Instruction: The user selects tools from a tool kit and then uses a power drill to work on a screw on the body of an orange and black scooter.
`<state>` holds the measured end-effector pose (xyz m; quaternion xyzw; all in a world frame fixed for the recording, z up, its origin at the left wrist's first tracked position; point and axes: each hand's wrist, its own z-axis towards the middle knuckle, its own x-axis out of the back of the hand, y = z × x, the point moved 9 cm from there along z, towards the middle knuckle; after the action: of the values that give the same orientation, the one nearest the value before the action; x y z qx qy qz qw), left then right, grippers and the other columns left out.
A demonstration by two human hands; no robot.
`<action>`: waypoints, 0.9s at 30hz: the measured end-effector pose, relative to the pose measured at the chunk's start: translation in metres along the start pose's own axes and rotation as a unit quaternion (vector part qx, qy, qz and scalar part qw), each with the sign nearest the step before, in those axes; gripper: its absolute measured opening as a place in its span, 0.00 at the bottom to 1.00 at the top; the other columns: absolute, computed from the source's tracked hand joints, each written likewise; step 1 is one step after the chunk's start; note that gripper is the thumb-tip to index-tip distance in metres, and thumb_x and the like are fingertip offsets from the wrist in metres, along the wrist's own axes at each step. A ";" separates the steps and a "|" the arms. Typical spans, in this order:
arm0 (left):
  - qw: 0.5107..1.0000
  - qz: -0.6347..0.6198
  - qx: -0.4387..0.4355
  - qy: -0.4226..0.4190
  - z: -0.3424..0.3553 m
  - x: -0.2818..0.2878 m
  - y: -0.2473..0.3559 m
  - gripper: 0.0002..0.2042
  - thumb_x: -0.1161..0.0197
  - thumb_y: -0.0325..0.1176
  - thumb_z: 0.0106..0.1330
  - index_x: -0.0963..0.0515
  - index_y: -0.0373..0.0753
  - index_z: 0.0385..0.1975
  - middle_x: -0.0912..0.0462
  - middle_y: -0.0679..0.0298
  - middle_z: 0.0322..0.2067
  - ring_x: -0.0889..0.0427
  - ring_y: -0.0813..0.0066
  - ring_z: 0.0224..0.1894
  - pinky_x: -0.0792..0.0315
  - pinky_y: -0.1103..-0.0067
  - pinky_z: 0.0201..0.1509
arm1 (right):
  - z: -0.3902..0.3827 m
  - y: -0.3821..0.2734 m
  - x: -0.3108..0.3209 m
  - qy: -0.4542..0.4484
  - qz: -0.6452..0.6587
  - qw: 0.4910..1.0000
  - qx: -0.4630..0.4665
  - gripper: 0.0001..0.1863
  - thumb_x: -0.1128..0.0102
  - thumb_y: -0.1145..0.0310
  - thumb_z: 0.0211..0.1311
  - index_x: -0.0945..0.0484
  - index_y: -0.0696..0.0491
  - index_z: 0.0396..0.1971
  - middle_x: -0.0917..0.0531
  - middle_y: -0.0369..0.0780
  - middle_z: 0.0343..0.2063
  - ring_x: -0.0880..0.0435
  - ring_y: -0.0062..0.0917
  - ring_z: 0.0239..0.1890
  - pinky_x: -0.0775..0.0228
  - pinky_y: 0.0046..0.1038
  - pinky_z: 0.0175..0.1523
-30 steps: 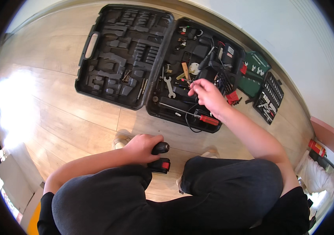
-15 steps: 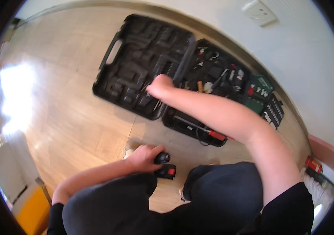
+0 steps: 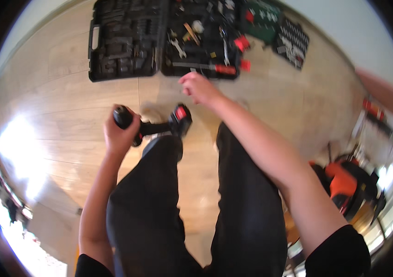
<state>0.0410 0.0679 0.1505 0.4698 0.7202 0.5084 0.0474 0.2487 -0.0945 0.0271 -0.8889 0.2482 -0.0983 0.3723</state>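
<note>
My left hand [image 3: 119, 131] is wrapped around the body of a black cordless drill [image 3: 156, 128]. The drill lies sideways in front of my left knee, its battery with a red patch pointing right. My right hand [image 3: 199, 87] hovers just on my side of the open tool case [image 3: 127, 75]. Its fingers are curled together, and whatever they may hold is too small or blurred to make out. Nearest to it in the case's right half lie a red-handled screwdriver [image 3: 225, 69] and a wrench [image 3: 178, 48].
The case's left half has moulded hollows. Right of it lie a green case [image 3: 263, 21] and a black socket set [image 3: 292, 42]. An orange-and-black machine [image 3: 342, 180] stands by my right elbow. My legs [image 3: 148, 203] take up the near middle, over a wooden floor [image 3: 58, 111].
My right hand has come back from the case's left half to its near edge. My left hand has moved left and lifted the drill, now turned sideways. The view has shifted too.
</note>
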 end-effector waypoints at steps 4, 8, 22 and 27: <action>0.998 0.059 -0.021 0.004 -0.040 0.048 0.074 0.09 0.28 0.29 0.63 0.23 0.36 0.34 0.18 0.67 0.28 0.21 0.81 0.31 0.25 0.79 0.40 | -0.189 0.008 0.038 -0.004 0.404 0.898 -0.176 0.07 0.53 0.73 0.75 0.28 0.54 0.47 0.20 0.39 0.37 0.36 0.12 0.23 0.42 0.18 0.29; 0.982 0.138 -0.110 0.070 -0.110 0.086 0.127 0.10 0.28 0.30 0.63 0.24 0.37 0.34 0.20 0.68 0.28 0.23 0.80 0.30 0.25 0.80 0.39 | -0.354 0.005 0.019 0.026 0.560 0.822 -0.100 0.06 0.48 0.70 0.76 0.28 0.52 0.48 0.20 0.38 0.39 0.34 0.12 0.25 0.39 0.18 0.31; 0.958 0.108 -0.231 -0.134 -0.352 0.132 0.218 0.10 0.31 0.24 0.63 0.29 0.35 0.36 0.22 0.65 0.31 0.21 0.76 0.34 0.23 0.76 0.41 | -0.826 -0.037 -0.062 0.079 0.695 0.650 0.296 0.11 0.49 0.60 0.80 0.25 0.50 0.50 0.23 0.35 0.33 0.37 0.12 0.28 0.43 0.17 0.32; 0.922 0.152 -0.316 -0.165 -0.436 0.094 0.284 0.09 0.33 0.25 0.64 0.28 0.35 0.37 0.22 0.62 0.31 0.22 0.72 0.33 0.23 0.72 0.40 | -0.963 0.019 -0.083 0.080 0.660 0.688 0.292 0.08 0.56 0.60 0.82 0.32 0.48 0.48 0.19 0.40 0.29 0.43 0.12 0.22 0.48 0.17 0.28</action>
<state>-0.0706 -0.1518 0.6178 0.6113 0.4236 0.6263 0.2337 -0.1757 -0.6539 0.6913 -0.3309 0.7585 0.0344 0.5604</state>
